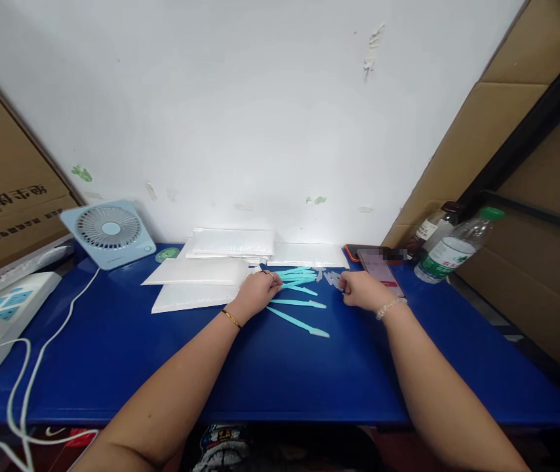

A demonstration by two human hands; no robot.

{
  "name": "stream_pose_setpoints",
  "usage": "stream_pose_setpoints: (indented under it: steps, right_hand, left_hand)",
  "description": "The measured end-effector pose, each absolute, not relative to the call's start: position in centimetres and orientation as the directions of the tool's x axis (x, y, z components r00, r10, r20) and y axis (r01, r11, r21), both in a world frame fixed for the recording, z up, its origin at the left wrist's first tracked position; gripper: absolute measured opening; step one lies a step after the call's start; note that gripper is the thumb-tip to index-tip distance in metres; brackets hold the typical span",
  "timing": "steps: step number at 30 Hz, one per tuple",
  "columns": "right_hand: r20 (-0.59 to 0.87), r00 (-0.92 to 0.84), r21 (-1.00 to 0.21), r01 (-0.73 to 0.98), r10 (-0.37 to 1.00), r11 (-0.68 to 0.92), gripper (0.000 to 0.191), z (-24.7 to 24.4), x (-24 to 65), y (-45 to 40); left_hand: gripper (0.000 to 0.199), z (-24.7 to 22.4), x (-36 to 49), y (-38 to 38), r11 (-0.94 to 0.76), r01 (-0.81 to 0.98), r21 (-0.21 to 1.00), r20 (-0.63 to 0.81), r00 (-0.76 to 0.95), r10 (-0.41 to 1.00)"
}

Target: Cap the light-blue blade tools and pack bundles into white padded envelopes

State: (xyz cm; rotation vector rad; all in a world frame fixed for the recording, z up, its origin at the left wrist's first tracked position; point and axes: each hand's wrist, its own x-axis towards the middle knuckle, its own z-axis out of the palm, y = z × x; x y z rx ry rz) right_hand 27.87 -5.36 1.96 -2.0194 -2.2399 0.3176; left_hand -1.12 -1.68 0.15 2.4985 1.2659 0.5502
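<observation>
Several turquoise eyebrow razors (300,275) lie in a loose pile at the middle of the table. Two more razors (304,322) are spread out in front of the pile, apart from each other. My left hand (259,290) is at the pile's left end, its fingers closed on the handle end of one razor (304,290). Small clear plastic caps (330,279) lie right of the pile. My right hand (362,290) is beside these caps with thumb and fingers pinched together; what is between them is too small to make out.
White flat packets (196,298) are stacked behind and left of my left hand. A phone (381,270) lies beyond my right hand, near a water bottle (450,252) and a brown-capped bottle (427,229). At left are a blue fan (110,229), a power strip (19,301) and cables.
</observation>
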Motion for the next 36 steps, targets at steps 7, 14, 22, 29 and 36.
stream_pose_setpoints:
  steps: [7, 14, 22, 29, 36]
  right_hand:
    - [0.139, -0.113, -0.732, 0.657, 0.984, 0.179, 0.011, 2.5, 27.8, -5.3]
    - [0.194, -0.005, -0.966, 0.174, 0.981, 0.192, 0.019, 2.5, 26.5, -5.2]
    - [0.183, -0.024, -0.971, 0.151, 0.983, 0.185, 0.024, 2.6, 26.1, -5.4]
    - [0.064, -0.184, -0.957, 0.268, 0.981, 0.113, 0.033, 2.8, 25.8, -5.5]
    - [0.125, 0.028, -0.595, 0.802, 0.992, 0.052, 0.018, 2.4, 28.5, -4.9]
  left_hand:
    - [0.021, 0.2, -1.3, -1.7, -0.5, 0.6, 0.624, 0.165, 0.525, 0.835]
    - [0.025, 0.1, -1.2, -1.5, -0.412, 0.521, 0.748, 0.107, 0.518, 0.849]
    - [0.026, -0.1, -1.3, -1.3, -0.374, 0.502, 0.78, 0.091, 0.501, 0.861]
    - [0.028, 0.4, -1.1, -2.0, -0.395, 0.489, 0.778, 0.082, 0.544, 0.835]
    - [0.02, 0.9, -0.3, -3.1, -0.621, 0.598, 0.506, 0.185, 0.628, 0.756]
